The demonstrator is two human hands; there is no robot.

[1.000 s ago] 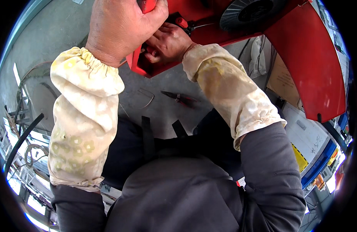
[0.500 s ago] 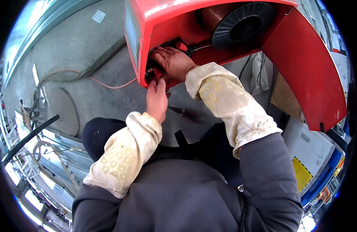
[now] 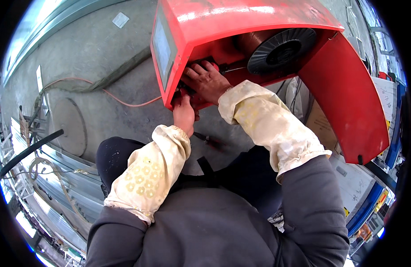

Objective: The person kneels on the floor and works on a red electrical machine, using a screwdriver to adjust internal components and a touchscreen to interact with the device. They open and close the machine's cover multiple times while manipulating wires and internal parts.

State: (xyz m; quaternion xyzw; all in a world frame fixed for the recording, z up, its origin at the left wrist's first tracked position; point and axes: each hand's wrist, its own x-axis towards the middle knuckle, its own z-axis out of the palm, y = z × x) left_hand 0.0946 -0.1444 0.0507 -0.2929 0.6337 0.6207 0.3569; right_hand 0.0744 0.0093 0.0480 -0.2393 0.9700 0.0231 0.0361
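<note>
A red wire feeder (image 3: 259,20) stands in front of me with its side cover (image 3: 343,95) swung open. Inside is a black spool (image 3: 259,58) of copper-coloured wire, and a thin wire (image 3: 234,69) runs from it toward the dark feed mechanism (image 3: 210,59). My right hand (image 3: 207,83) reaches into the housing, its fingers bent over that mechanism and hiding most of it. Lower down, at the housing's front corner, my left hand (image 3: 184,115) has thumb and fingers closed at a small red part; what exactly they pinch is hidden.
A dark tool with red handles (image 3: 210,141) lies on the concrete floor below my hands. An orange hose (image 3: 125,103) and a dark covered cable (image 3: 121,73) run along the floor at left. A cardboard box (image 3: 320,127) and white panels stand at right.
My view has shifted, so the feeder sits lower in the picture. Both hands stay at the same spots, the right one's fingers now more bent and apart.
</note>
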